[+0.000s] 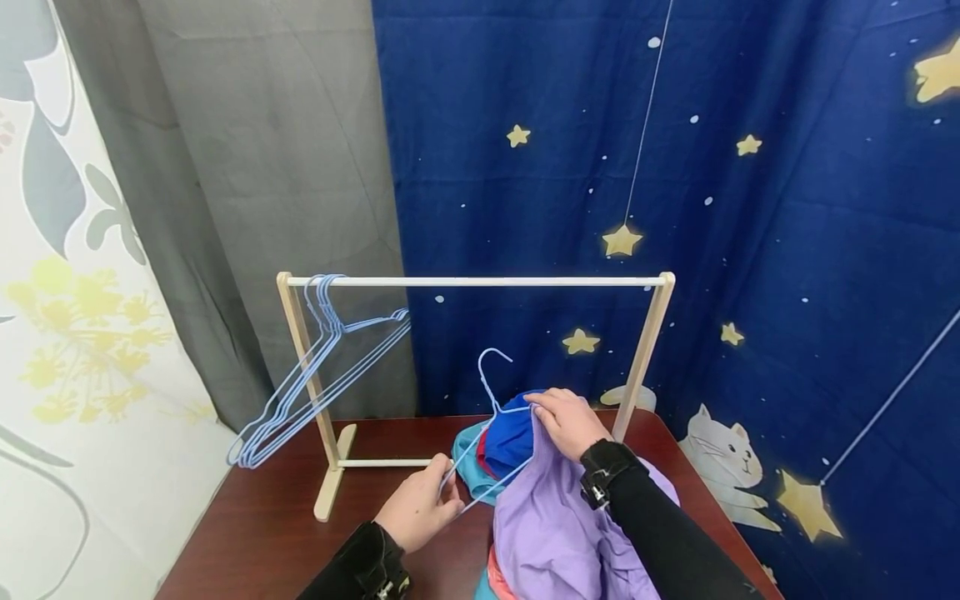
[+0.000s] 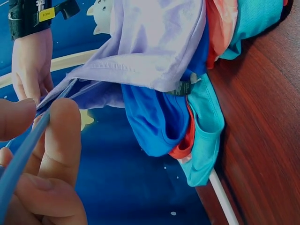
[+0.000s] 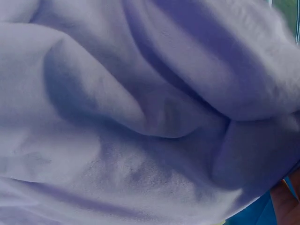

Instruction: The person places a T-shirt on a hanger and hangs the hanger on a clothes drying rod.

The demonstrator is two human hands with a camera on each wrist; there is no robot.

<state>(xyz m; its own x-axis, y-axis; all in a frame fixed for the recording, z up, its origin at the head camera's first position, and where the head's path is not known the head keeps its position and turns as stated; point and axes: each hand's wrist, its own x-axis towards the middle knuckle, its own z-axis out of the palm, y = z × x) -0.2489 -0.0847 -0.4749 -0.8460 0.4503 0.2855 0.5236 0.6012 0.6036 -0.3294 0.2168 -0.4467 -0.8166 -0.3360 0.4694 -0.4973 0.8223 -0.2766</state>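
Note:
In the head view, my left hand (image 1: 422, 507) pinches one end of a light blue hanger (image 1: 487, 388) whose hook points up. The hanger's other end goes into the opening of a lilac garment (image 1: 540, 521). My right hand (image 1: 568, 423) grips the lilac cloth at that end, fingers over its edge. Seen from the left wrist, the hanger bar (image 2: 26, 152) runs between thumb and fingers into the lilac waist-like edge (image 2: 136, 70). Lilac folds (image 3: 140, 140) fill most of the right wrist view, hiding the right fingers there.
Behind the hanger lie a blue garment (image 1: 512, 442), a teal one (image 1: 467, 458) and some red cloth. Several blue hangers (image 1: 281, 408) hang at the left of a rack with a white rail (image 1: 480, 282) and wooden legs. It stands on a dark red-brown table (image 1: 247, 533) before curtains.

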